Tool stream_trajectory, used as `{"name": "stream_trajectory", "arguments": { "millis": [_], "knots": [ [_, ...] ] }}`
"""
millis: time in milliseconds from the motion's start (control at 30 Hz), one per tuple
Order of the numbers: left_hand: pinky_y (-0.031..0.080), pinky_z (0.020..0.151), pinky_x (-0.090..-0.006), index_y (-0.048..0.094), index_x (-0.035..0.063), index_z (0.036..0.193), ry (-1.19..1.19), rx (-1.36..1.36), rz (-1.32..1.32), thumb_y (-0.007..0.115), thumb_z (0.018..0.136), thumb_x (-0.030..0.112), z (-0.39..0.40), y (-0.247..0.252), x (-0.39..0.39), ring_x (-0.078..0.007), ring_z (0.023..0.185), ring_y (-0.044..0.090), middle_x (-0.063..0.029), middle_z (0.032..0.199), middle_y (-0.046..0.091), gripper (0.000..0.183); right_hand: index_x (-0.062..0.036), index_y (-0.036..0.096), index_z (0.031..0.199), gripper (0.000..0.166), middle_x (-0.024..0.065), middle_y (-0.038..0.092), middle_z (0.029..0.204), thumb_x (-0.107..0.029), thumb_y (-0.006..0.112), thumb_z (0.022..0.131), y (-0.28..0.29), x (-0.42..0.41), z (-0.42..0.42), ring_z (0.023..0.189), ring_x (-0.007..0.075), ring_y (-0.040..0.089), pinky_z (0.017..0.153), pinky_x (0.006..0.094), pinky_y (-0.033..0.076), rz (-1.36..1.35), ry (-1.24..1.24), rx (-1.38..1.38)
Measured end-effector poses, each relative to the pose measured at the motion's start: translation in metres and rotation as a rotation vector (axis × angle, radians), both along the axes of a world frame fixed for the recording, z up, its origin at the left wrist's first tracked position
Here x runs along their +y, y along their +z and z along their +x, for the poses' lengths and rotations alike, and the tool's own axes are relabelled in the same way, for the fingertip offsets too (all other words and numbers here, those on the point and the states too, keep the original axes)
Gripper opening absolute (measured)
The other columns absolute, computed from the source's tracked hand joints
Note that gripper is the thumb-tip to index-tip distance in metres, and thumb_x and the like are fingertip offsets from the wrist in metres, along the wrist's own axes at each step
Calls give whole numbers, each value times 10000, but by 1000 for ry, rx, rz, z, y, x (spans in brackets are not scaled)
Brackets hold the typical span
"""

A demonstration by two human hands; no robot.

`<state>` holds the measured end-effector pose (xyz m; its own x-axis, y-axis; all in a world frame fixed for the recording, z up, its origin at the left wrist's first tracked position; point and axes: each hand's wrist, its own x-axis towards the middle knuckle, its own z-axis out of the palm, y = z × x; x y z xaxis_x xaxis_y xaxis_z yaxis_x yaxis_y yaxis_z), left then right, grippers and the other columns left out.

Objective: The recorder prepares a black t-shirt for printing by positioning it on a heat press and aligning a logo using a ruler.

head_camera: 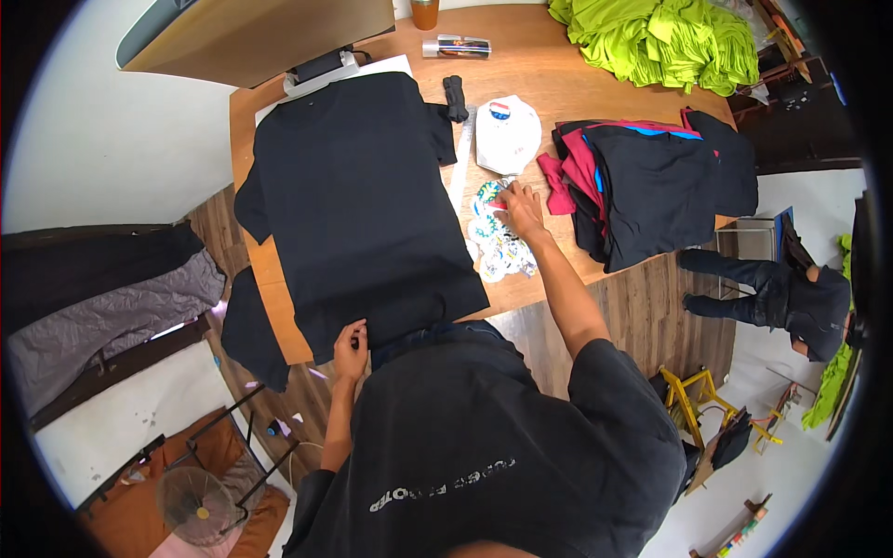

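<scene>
A black T-shirt [363, 202] is spread flat on the wooden table, its hem towards me. My left hand [351, 349] rests by that hem with its fingers curled; whether it pinches the fabric is hard to tell. Over a scatter of small printed cut-outs [506, 254], my right hand [520, 208] reaches down, its fingers at a small piece with red on it. Whether they grip it cannot be made out. Just beyond lies a stack of white sheets [508, 143] with a round red, white and blue piece on top. A clear ruler [462, 164] lies between shirt and stack.
Folded black and red shirts [656, 188] lie at the right, with a heap of lime-green fabric [663, 42] behind. A heat press [258, 42] overhangs the back left. A dark cloth roll [455, 97] and a clear cylinder [457, 47] lie mid-table. Another person [774, 293] stands far right.
</scene>
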<state>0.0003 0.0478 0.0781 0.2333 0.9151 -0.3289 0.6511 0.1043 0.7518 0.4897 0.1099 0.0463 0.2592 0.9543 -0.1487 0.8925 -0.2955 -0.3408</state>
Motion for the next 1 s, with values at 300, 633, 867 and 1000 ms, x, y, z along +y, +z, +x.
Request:
{"name": "stream_trajectory", "arguments": {
  "millis": [300, 633, 867, 1000],
  "knots": [
    [538, 800, -331, 715, 50, 1194, 17, -25, 6, 614, 1030, 151, 7, -6, -7, -202, 856, 678, -116, 1002, 705, 218, -158, 695, 1049, 294, 73, 584, 1157, -223, 838, 801, 6, 3, 0, 1135, 328, 546, 953, 490, 428, -70, 28, 37],
    [542, 807, -340, 714, 49, 1206, 49, -13, -15, 615, 1029, 159, 3, -7, -8, -212, 866, 682, -125, 1032, 712, 231, -131, 636, 1001, 306, 73, 618, 1048, -150, 839, 774, 5, 0, 4, 1048, 318, 578, 896, 464, 429, 14, 48, 157],
    [543, 820, -347, 714, 49, 1209, 61, -29, -31, 613, 1030, 161, 1, -9, -8, -217, 878, 686, -124, 1052, 713, 234, -127, 627, 1018, 338, 84, 628, 1028, -162, 837, 756, 10, -7, 3, 993, 340, 592, 858, 471, 452, 79, -30, 44],
    [551, 814, -324, 714, 46, 1218, 35, -12, -16, 623, 1041, 189, 1, -11, -6, -189, 891, 692, -112, 1072, 727, 246, -126, 629, 1023, 336, 98, 619, 1020, -176, 835, 763, -18, -26, 17, 980, 358, 586, 861, 477, 456, 104, -45, 13]
  ]
}}
